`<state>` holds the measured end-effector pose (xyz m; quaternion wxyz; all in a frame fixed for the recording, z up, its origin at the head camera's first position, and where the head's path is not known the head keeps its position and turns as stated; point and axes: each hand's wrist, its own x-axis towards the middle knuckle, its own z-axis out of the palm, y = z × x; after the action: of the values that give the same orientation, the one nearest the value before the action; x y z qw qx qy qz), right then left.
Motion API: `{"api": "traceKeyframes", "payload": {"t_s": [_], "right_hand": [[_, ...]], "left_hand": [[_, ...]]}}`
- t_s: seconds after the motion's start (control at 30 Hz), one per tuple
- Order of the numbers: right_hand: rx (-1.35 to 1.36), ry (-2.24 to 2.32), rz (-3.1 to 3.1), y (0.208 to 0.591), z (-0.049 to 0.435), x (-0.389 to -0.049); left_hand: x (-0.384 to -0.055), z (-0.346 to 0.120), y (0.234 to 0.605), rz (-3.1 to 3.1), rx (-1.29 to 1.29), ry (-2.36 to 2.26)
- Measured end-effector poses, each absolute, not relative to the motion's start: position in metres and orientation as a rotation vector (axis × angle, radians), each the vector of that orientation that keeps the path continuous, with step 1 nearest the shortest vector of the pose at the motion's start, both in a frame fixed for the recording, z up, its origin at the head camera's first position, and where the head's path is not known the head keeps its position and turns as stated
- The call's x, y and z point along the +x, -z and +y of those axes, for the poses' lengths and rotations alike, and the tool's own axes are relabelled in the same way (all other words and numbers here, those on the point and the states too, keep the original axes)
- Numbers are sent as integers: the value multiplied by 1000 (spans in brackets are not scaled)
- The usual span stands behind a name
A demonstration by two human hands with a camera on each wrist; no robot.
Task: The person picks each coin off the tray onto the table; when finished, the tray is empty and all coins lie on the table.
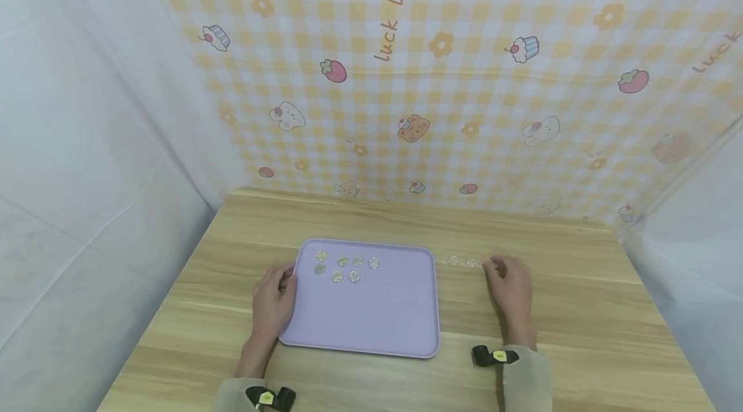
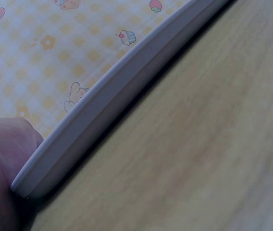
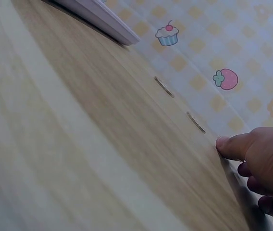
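Note:
A lilac tray (image 1: 371,318) lies flat on the wooden table, with several small shiny coin-like discs (image 1: 354,276) grouped in its upper left part. My left hand (image 1: 273,302) grips the tray's left rim; in the left wrist view the thumb (image 2: 11,144) rests over the rim. To the right of the tray, two more such discs (image 1: 462,262) lie in a line on the table. Just right of them is my right hand (image 1: 511,286), fingers bent and tips down at the table. Whether a disc is under or between those fingertips is hidden.
The wooden table (image 1: 580,309) spreads around the tray. Behind it hangs a yellow checked cloth (image 1: 487,96) with cartoon prints. White sheets (image 1: 87,141) close off both sides. A black wrist camera (image 1: 483,355) is strapped at each cuff.

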<state>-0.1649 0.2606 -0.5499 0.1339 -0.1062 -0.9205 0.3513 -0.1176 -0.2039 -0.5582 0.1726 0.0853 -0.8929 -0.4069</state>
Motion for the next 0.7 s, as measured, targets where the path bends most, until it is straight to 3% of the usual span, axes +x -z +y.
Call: {"api": "traceKeyframes", "payload": {"t_s": [0.7], "right_hand": [[-349, -1031, -2707, 550, 260, -165]], "left_hand": [[-118, -204, 557, -2543, 251, 1164]]}}
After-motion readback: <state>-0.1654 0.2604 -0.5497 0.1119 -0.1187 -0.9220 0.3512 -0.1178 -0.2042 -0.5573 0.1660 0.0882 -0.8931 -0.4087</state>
